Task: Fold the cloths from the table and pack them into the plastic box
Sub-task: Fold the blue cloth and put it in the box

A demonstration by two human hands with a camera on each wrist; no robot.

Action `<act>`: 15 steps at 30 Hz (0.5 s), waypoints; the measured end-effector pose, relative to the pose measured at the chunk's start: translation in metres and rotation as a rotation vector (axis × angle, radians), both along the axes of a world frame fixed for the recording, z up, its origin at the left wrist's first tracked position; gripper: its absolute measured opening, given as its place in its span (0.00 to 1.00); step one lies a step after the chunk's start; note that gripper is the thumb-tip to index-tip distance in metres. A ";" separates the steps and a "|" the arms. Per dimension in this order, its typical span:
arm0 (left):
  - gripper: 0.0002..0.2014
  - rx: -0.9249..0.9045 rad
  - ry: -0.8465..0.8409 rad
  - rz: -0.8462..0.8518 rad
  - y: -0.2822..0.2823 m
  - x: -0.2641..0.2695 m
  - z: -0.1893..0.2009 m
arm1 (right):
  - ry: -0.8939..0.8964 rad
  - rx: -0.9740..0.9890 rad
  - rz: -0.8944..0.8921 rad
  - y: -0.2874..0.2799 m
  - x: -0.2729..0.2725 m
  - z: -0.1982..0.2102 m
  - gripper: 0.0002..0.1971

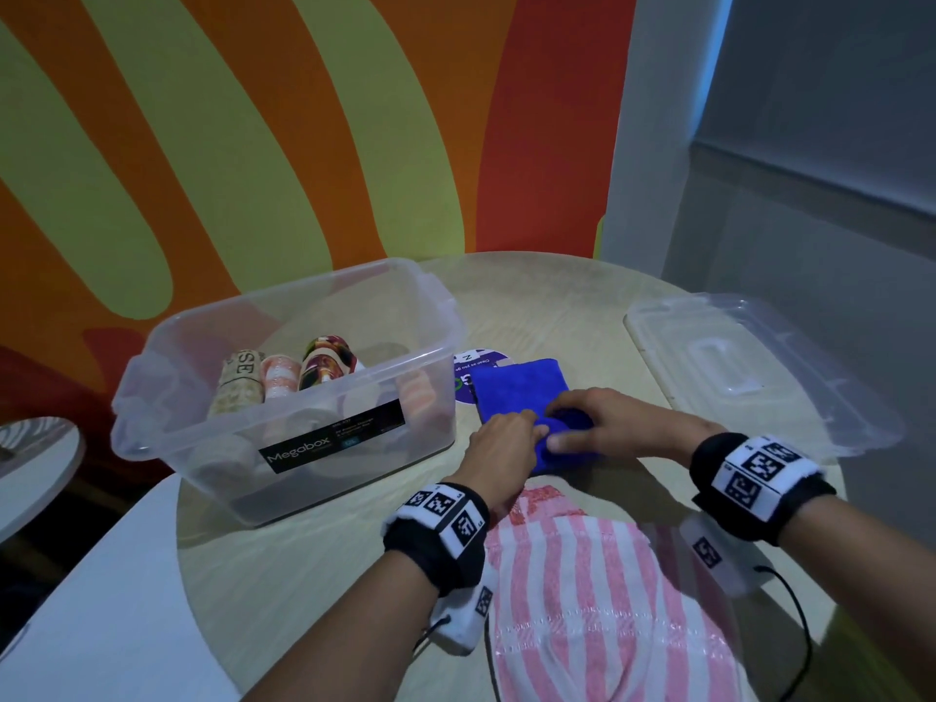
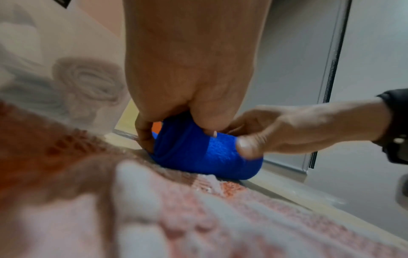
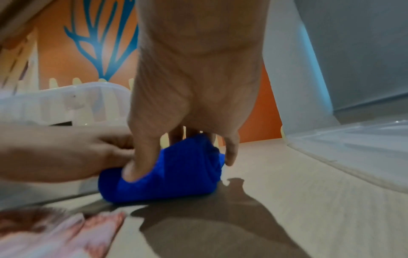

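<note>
A blue cloth [image 1: 521, 392] lies on the round table, its near end rolled into a tube [image 2: 198, 153] [image 3: 167, 178]. My left hand [image 1: 506, 443] curls round the roll's left end, and my right hand [image 1: 582, 425] grips its right end, thumb pressed on the front. The far part of the cloth is still flat. A pink and white striped cloth [image 1: 582, 590] lies spread at the near edge, under my wrists. The clear plastic box [image 1: 430, 316] stands to the left, holding several rolled cloths [image 1: 283, 382].
The box's clear lid [image 1: 759, 367] lies on the table at the right. A round purple sticker [image 1: 476, 362] shows partly under the blue cloth. The orange and green wall runs close behind the table [image 1: 557, 306]. A white surface [image 1: 101, 600] sits at lower left.
</note>
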State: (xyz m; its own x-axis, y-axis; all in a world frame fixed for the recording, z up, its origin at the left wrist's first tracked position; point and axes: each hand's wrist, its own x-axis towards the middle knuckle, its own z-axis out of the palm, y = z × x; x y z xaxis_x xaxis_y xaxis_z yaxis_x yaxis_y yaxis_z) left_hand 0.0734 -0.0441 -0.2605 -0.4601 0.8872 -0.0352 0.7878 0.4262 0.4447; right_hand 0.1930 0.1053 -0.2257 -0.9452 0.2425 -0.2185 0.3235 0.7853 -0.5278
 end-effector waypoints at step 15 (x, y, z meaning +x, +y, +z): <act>0.12 0.025 -0.196 -0.096 0.026 0.008 0.005 | -0.211 0.078 -0.131 0.025 0.038 0.015 0.24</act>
